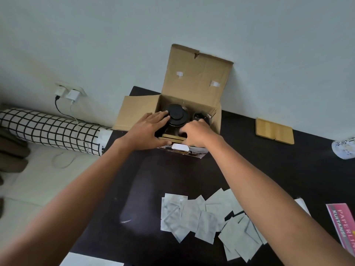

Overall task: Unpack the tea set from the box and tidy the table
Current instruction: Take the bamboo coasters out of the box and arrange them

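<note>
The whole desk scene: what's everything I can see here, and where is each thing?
Box: one, brown cardboard, open, far edge of table.
Lid: one, black, round, inside box.
Jar: one, dark, inside box, right of lid.
Wooden boards: light wood, right of box; count unclear.
Packets: many, silver, scattered near table edge.
Table: one, dark.
Booklet: one, pink, far right.
Pillow: one, white, black grid, left.
Chargers: two, white, wall socket.
Left hand: on lid.
Right hand: in box.

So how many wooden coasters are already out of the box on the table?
2 that I can see: wooden coasters lying side by side, touching, on the dark table right of the box. More wooden pieces sit inside the box at its near edge, partly hidden by both hands.
</note>
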